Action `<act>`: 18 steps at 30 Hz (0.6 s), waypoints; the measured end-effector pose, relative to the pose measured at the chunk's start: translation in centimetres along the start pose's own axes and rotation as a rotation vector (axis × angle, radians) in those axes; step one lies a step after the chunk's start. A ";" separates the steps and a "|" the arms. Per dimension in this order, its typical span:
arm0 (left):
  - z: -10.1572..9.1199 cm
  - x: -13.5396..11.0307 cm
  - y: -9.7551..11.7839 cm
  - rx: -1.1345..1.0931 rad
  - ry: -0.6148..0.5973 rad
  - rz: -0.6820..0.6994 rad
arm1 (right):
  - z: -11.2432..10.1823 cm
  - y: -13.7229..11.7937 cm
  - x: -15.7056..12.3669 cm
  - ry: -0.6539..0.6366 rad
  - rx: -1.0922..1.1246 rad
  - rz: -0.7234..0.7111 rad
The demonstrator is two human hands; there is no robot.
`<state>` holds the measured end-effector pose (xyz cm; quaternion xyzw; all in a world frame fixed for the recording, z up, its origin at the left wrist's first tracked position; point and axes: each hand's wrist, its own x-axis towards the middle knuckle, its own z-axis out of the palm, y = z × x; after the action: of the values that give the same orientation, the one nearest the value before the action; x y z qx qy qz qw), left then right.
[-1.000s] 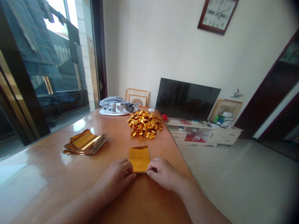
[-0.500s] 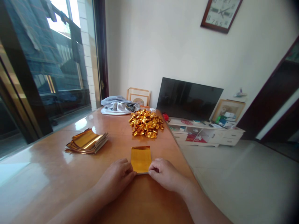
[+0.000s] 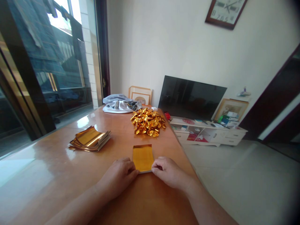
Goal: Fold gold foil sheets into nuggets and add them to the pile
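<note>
A sheet of gold foil paper [image 3: 142, 158] lies on the wooden table straight in front of me, with a thin pale strip along its near edge. My left hand [image 3: 123, 171] is closed at the near left corner, thumb and fingers pinching it. At the near right corner, my right hand [image 3: 166, 171] pinches the sheet with curled fingers. Beyond the sheet is a heap of folded, crinkled gold foil pieces [image 3: 148, 122]. Off to the left sits a stack of gold foil paper [image 3: 90, 139], its sheets slightly curled and fanned.
The glossy table [image 3: 58, 187] has its right edge close to my right forearm. Bunched grey cloth [image 3: 119, 104] lies at its far end, before leaning picture frames [image 3: 140, 93]. A television [image 3: 191, 98] stands on a low white cabinet [image 3: 211, 136] beyond.
The whole view has shifted slightly. Both hands keep their hold on the near corners of the gold foil paper, which looks much the same.
</note>
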<state>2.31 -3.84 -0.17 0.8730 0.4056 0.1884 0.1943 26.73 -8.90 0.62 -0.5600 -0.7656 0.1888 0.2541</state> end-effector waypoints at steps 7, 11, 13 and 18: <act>0.1 0.1 -0.2 0.009 -0.004 0.008 | 0.0 0.2 0.0 -0.013 -0.010 0.008; 0.4 0.2 -0.7 0.007 0.005 0.004 | 0.0 0.4 -0.1 -0.021 -0.014 0.027; 0.6 0.3 -0.9 0.005 0.006 0.001 | 0.0 0.5 -0.1 -0.024 -0.016 0.031; 0.7 0.4 -1.2 -0.013 0.001 0.009 | 0.4 1.0 0.1 -0.018 -0.011 0.023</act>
<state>2.20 -2.95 -1.29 0.8736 0.4006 0.1922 0.1988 27.29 -8.54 -0.25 -0.5685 -0.7622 0.1926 0.2422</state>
